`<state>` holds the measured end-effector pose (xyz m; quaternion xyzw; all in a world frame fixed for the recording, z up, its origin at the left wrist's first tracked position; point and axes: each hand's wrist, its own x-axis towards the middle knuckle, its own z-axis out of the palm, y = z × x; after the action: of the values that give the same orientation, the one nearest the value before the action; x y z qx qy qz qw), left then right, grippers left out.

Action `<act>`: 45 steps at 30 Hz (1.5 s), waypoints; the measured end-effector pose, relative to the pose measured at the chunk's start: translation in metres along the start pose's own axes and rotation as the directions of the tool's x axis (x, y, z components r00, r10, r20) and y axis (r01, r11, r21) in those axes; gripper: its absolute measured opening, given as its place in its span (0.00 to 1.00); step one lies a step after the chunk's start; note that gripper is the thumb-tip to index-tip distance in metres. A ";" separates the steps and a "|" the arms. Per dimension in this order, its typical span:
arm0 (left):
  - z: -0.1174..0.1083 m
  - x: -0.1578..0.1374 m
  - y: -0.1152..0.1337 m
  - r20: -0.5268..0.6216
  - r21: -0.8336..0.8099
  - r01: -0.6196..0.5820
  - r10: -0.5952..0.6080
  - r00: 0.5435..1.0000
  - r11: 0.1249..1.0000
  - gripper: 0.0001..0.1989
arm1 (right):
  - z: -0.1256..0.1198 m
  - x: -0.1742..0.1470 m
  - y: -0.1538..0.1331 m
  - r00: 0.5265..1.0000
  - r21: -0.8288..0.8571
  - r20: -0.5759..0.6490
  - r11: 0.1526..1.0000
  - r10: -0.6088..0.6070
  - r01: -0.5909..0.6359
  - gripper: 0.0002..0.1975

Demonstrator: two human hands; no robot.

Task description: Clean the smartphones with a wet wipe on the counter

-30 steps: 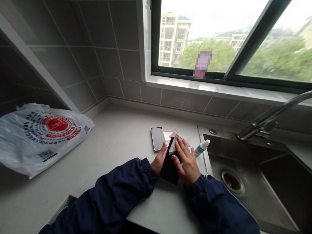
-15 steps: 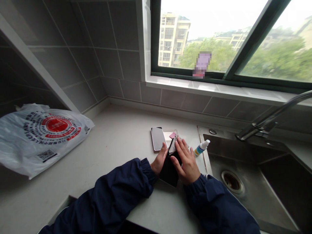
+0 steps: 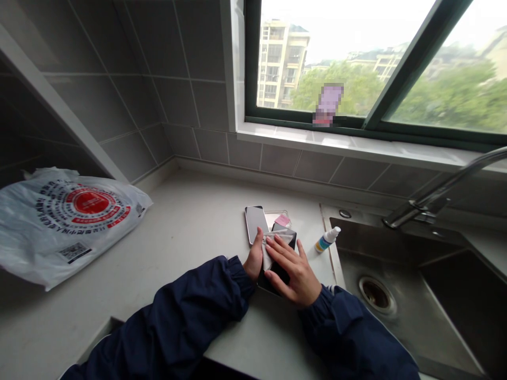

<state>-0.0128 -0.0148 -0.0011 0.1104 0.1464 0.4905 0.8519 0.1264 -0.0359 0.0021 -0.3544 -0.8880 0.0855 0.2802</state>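
My left hand [image 3: 254, 260] grips a black-screened phone [image 3: 282, 273] by its left edge, thumb upright beside the screen. The phone is held tilted above the counter. A white folded wipe [image 3: 267, 259] lies across its upper screen. My right hand [image 3: 295, 272] presses that wipe onto the glass, with its fingers stretched out and the thumb low on the screen. Just beyond, a second phone [image 3: 255, 221] with a pale frame rests face up. Beside it are a clear case [image 3: 273, 214], partly hidden, and a small pink piece [image 3: 282, 220].
A small white spray bottle [image 3: 328, 240] stands by the edge of the steel sink [image 3: 400, 264], under a chrome faucet [image 3: 428, 198]. At left, a white plastic bag [image 3: 75, 227] lies on the counter [image 3: 190, 221]. Tiled wall and a window [image 3: 356, 89] rise behind.
The phone has turned, its screen now facing up more toward me. My right hand has slid the wipe left and slightly down across the glass. The left hand keeps its grip.
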 end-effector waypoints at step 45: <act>0.002 -0.002 -0.002 0.207 0.148 -0.022 -0.009 0.978 0.989 0.36 | 0.013 -0.004 0.021 0.924 -0.105 -0.252 0.940 0.289 -0.323 0.24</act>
<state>-0.0114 -0.0173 0.0000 0.2250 0.0931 0.4667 0.8502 0.1334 -0.0225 -0.0178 -0.5160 -0.7864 0.0216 0.3388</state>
